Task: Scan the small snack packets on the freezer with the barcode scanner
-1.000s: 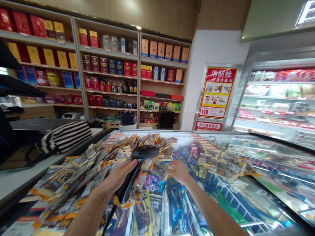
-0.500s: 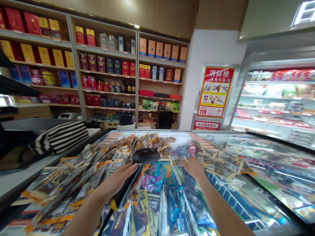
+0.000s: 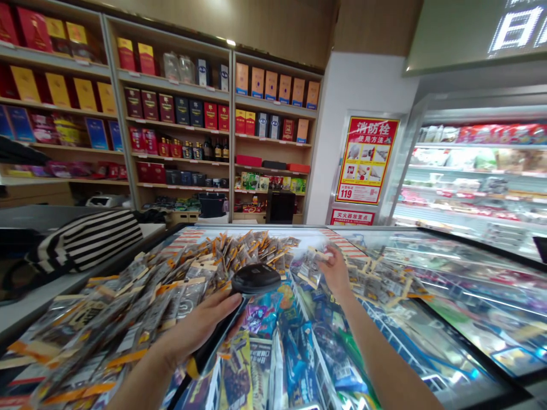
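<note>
My left hand (image 3: 203,324) is wrapped round the handle of a black barcode scanner (image 3: 256,279), whose head points forward over the freezer glass. A yellow part and a cable show at the handle's lower end. My right hand (image 3: 336,273) pinches the top edge of a small clear snack packet (image 3: 311,267) with a pale strip, a little to the right of the scanner head. To the left and behind the scanner lies a large heap of similar packets (image 3: 149,307) with orange and cream edges. A smaller pile of packets (image 3: 380,279) lies right of my right hand.
Under the glass sit wire baskets of ice cream packs (image 3: 294,359). A black-and-white striped bag (image 3: 92,242) rests on the counter at left. Behind stand shelves of boxes and bottles (image 3: 183,148), a red fire-hydrant sign (image 3: 365,159) and a lit chiller (image 3: 474,188).
My right hand has lifted the snack packet and tilted it up off the glass. The scanner has shifted slightly lower in view. The whole view has turned a little to the right.
</note>
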{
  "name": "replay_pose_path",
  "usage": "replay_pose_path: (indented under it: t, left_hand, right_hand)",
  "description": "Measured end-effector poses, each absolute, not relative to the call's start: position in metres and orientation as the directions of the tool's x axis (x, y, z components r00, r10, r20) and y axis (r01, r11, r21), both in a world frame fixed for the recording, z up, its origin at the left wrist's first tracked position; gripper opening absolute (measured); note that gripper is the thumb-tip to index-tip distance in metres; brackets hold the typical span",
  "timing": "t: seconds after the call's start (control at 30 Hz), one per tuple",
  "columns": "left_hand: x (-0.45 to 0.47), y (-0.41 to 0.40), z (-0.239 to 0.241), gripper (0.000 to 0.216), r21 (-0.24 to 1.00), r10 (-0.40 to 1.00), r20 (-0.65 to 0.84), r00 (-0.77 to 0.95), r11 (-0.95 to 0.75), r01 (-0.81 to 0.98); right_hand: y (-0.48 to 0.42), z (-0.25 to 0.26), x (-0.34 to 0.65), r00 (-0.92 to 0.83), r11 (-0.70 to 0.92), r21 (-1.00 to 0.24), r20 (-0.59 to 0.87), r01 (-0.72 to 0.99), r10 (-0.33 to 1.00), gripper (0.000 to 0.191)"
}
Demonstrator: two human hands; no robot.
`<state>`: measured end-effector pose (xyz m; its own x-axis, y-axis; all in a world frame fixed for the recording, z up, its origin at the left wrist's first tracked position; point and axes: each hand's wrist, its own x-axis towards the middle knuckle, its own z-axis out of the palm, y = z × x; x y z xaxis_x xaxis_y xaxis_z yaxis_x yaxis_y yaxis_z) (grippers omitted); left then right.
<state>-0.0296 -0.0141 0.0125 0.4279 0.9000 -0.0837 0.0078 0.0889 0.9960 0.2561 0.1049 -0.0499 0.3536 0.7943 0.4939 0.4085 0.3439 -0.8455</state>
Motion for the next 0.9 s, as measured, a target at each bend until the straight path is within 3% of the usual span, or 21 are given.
replay_pose_path:
  t: [0.2, 0.9]
  left_hand:
    - [-0.023, -0.017, 0.01, 0.028, 0.996, 0.935, -0.086, 0.344, 0.092, -0.001]
    - [-0.021, -0.021, 0.015, 0.029, 0.989, 0.914, -0.085, 0.396, 0.126, -0.079]
  right_hand:
    - [0.105, -0.05, 0.255, 0.352, 0.375, -0.889, 0.45, 0.263, 0.821, 0.018]
    - [0.097, -0.048, 0.242, 0.397, 0.347, -0.917, 0.399, 0.198, 0.827, 0.02]
